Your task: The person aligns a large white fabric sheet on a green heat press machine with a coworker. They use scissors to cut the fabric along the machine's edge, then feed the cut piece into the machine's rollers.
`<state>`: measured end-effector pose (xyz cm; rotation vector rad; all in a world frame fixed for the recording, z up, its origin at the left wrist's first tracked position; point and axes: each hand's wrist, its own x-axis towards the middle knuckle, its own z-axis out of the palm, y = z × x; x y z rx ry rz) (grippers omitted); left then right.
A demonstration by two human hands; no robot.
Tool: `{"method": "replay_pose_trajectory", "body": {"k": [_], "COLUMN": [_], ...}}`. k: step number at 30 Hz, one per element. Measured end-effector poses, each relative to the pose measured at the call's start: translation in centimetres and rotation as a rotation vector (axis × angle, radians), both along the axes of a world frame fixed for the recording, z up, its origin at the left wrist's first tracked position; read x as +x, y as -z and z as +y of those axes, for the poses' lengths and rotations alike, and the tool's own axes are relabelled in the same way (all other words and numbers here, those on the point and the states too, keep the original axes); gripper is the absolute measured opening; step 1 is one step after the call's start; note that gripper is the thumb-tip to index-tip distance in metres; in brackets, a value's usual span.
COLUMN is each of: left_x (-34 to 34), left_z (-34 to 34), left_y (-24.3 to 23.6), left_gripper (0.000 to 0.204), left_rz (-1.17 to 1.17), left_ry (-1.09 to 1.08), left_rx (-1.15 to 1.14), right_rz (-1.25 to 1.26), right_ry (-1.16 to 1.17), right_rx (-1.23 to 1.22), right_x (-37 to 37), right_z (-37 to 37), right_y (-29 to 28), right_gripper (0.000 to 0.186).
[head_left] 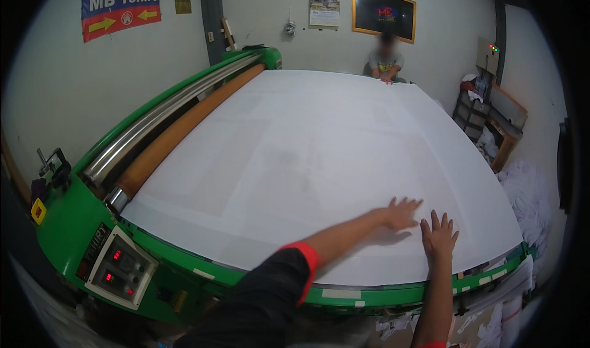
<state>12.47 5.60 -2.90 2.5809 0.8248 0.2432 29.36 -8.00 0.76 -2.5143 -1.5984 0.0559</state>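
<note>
A wide white sheet (295, 163) is spread over the bed of a green roller heat press (67, 225). My left hand (402, 214) reaches across to the right part of the sheet, palm down with fingers spread. Just to its right, my right hand (439, 232) rests on the same sheet with its fingers apart. Neither hand grips anything. Faint darker rectangular shapes show through the sheet; what lies beneath it cannot be made out.
An orange-brown roller (184, 130) and a shiny metal roller (147, 114) run along the left. A control panel (121, 268) sits at the near left corner. At the far edge, a co-worker (386, 62) has hands on the sheet. White fabric (525, 200) is heaped at right.
</note>
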Motion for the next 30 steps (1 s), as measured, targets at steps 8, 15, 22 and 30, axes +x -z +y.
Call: {"method": "replay_pose_trajectory", "body": {"k": [8, 15, 22, 30], "left_x": [-34.4, -56.4, -57.8, -56.0], "left_z": [15.7, 15.5, 19.2, 19.6], "left_y": [-0.5, -0.7, -2.2, -2.3], "left_gripper": [0.075, 0.101, 0.109, 0.104], "left_rz": [0.156, 0.294, 0.22, 0.352], "left_ry": [-0.737, -1.593, -1.537, -1.556], "left_rx": [0.269, 0.075, 0.115, 0.034], "right_rz": [0.015, 0.018, 0.011, -0.013], "right_ry": [0.043, 0.017, 0.027, 0.029], "right_rx": [-0.013, -0.017, -0.021, -0.048], "right_x": [0.6, -1.0, -2.0, -1.1], "right_z": [-0.3, 0.2, 1.1, 1.4], "right_y": [0.5, 0.4, 0.4, 1.7], "right_gripper": [0.069, 0.067, 0.067, 0.067]}}
